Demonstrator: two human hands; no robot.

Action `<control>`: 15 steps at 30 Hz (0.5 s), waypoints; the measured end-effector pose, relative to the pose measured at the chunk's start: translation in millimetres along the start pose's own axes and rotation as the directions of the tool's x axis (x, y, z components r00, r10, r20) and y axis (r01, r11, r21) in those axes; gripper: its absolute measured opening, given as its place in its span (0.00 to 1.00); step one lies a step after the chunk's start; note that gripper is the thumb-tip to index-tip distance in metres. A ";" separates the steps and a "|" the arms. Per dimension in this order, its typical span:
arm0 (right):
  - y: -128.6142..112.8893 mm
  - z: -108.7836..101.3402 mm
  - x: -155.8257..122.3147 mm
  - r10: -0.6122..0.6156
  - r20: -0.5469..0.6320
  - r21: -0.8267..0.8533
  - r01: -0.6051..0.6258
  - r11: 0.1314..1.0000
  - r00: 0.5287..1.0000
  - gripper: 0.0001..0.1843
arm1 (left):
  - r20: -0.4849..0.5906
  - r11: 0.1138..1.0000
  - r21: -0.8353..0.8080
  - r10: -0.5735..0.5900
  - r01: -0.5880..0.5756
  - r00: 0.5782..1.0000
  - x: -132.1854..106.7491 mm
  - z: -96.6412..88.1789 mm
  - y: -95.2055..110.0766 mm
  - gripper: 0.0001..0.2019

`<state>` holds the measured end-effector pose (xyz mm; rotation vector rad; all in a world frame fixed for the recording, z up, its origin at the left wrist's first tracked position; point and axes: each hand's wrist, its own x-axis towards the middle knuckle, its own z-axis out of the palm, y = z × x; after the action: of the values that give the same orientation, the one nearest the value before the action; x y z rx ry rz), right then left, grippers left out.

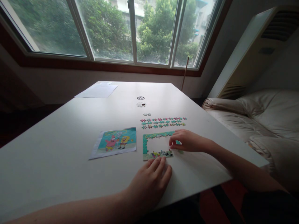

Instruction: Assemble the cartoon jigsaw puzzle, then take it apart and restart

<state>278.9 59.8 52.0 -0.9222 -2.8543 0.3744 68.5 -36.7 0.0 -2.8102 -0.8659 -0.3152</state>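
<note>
A partly built jigsaw frame [150, 144], teal at its edges, lies on the white table [70, 130]. My right hand [187, 140] rests at the frame's right side with fingers curled in a pinch on a puzzle piece there. My left hand [149, 182] lies flat on the table just below the frame's bottom edge, fingers stretched towards it. Several loose puzzle pieces [163, 122] sit in rows just beyond the frame. A cartoon reference picture [115, 141] lies to the left of the frame.
A sheet of paper [97, 91] lies at the table's far left. Two round cable grommets [141, 101] sit mid-table. A cushioned sofa [261, 115] stands to the right, windows behind, and a thin stick [184, 73] leans by the wall.
</note>
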 end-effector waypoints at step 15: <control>-0.4 3.0 1.3 0.000 -0.012 -0.024 0.000 1.000 1.000 0.07 | 0.039 0.999 -0.020 -0.025 0.026 0.999 -0.2 -2.2 -0.7 0.14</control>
<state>277.1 59.6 49.2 -0.9250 -2.8541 0.3342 67.7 -36.8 2.1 -2.8353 -0.9121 -0.2761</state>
